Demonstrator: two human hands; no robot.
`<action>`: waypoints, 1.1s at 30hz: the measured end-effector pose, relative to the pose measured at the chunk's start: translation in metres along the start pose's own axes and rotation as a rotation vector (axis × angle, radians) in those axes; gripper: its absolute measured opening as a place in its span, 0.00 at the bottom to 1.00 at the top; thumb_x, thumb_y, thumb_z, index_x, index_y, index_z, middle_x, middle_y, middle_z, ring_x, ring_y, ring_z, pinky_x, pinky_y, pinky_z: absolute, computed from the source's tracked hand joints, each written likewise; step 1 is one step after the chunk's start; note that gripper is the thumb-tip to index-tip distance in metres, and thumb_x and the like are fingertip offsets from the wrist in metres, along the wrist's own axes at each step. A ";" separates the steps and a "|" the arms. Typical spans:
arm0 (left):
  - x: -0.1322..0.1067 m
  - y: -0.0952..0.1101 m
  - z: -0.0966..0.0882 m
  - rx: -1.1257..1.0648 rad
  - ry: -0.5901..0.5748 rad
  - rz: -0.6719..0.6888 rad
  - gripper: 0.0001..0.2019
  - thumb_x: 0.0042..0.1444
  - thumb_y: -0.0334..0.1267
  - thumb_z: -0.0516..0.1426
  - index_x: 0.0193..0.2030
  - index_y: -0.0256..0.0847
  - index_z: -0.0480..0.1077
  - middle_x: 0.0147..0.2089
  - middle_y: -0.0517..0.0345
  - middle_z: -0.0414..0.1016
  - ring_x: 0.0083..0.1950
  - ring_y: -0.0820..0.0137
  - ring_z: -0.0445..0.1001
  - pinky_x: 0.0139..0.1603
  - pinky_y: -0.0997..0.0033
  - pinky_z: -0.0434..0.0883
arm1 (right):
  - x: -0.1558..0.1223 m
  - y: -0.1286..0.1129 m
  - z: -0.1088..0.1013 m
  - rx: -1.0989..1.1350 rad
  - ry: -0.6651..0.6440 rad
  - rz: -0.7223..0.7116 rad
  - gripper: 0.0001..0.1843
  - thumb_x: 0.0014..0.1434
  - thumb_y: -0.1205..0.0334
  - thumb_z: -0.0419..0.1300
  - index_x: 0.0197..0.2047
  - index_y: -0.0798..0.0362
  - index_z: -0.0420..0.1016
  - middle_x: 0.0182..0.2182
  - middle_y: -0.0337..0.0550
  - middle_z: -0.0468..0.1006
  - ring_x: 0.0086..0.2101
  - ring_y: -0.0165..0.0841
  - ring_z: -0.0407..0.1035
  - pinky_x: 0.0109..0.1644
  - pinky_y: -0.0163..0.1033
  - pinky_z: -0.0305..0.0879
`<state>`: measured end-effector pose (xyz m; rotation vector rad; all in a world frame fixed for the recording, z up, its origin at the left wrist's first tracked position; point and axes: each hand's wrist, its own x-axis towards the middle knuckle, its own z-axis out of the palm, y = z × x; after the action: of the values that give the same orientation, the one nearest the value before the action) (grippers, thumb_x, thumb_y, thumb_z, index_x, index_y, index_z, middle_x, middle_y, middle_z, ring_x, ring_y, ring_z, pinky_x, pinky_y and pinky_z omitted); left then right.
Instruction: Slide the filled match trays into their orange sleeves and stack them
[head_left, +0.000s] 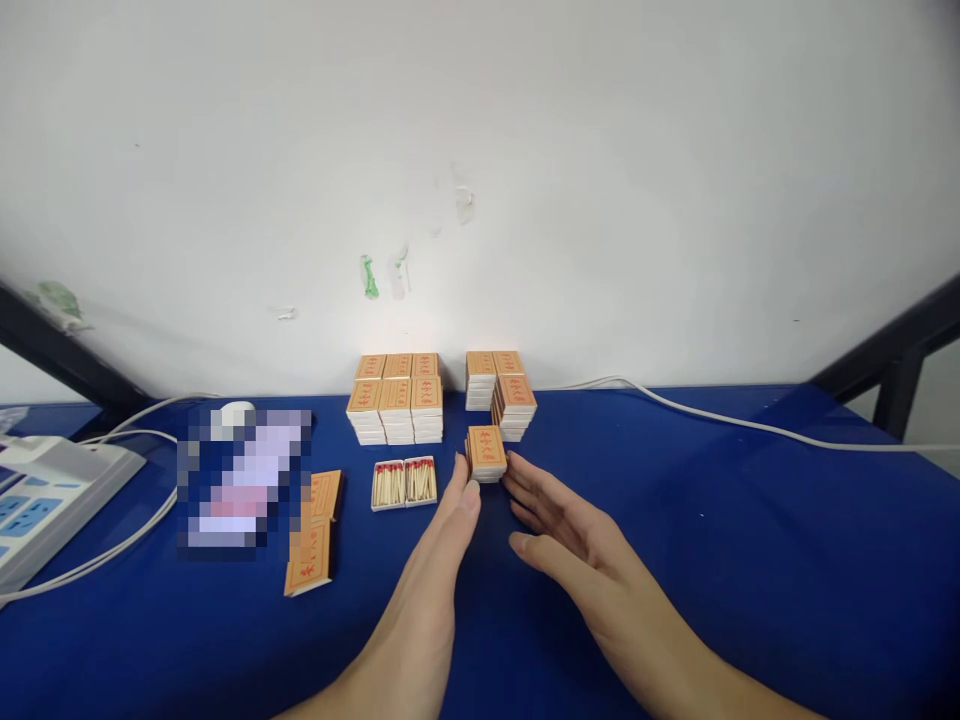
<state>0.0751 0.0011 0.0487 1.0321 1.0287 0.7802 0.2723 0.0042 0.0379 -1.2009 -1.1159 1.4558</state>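
A short stack of orange-topped matchboxes (487,448) sits on the blue table between my two hands. Along its left side lies my left hand (442,540), fingers straight and thumb raised near the front corner. My right hand (570,540) is at the other side, its fingertips by the stack's right edge and its thumb spread away. Just behind are taller stacks of matchboxes (516,392), one column standing nearer than the others. Left of my left hand, two open matchbox trays (405,483) full of red-tipped matches lie side by side.
A larger block of stacked matchboxes (395,395) stands near the white wall (600,200). Two matchbox sleeves (309,560) lie at left, beside a pixelated phone-like object (255,480). A power strip (45,500) is far left; a white cable (712,412) runs along the right.
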 end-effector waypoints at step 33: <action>0.042 0.023 0.037 -0.145 0.117 0.073 0.40 0.77 0.67 0.52 0.89 0.58 0.52 0.91 0.72 0.46 0.93 0.62 0.37 0.92 0.54 0.38 | 0.055 -0.006 -0.027 -0.162 0.106 -0.214 0.45 0.63 0.61 0.62 0.83 0.41 0.65 0.81 0.43 0.67 0.78 0.46 0.62 0.83 0.62 0.59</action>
<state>0.1227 0.0356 0.0637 0.9120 1.0227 0.9703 0.2942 0.0612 0.0317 -1.2141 -1.2658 1.1456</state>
